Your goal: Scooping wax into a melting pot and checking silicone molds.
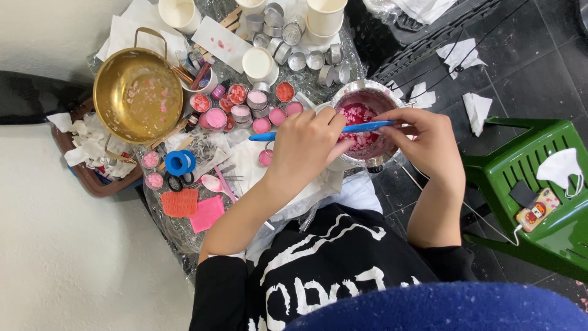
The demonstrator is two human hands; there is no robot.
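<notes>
A small metal bowl (343,101) with pink-red crumbly wax inside sits at the right edge of a cluttered low table. A thin blue stick (260,136) lies across the bowl, its left end poking out past my left hand. My left hand (303,147) is closed around the stick's middle, right at the bowl's near rim. My right hand (425,144) reaches in from the right, and its fingertips pinch the stick's other end over the bowl.
A brass pot (138,95) stands at the left. Several small tins of pink and red wax (245,107) lie beside it, with empty tins (306,58) and paper cups (324,15) behind. A blue tape roll (180,162) lies nearer. A green chair (527,184) carries a mask and phone.
</notes>
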